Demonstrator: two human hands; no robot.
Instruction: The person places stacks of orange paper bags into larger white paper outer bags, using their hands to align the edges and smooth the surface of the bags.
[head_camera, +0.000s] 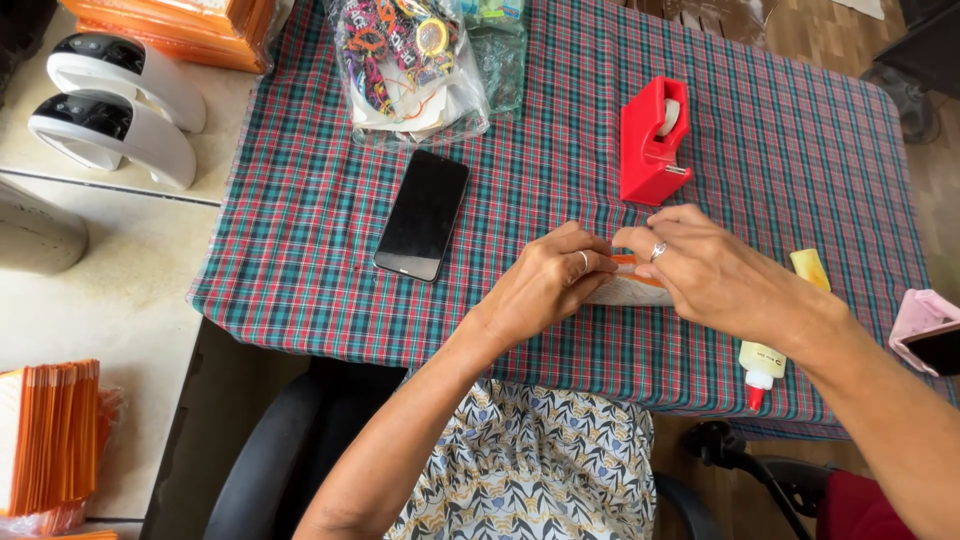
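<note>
Orange-and-white packet (628, 285) sits pinched between left hand (545, 285) and right hand (700, 265) fingers near the checked tablecloth's (300, 230) front edge, red tape dispenser (652, 140) just behind.

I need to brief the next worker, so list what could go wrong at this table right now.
1. The glue bottle lies at the table's near edge by the right hand's forearm; a nudge might knock it off.
2. Both hands, left hand included, cover the small orange and white packet, so a misaligned fold could go unnoticed.
</note>
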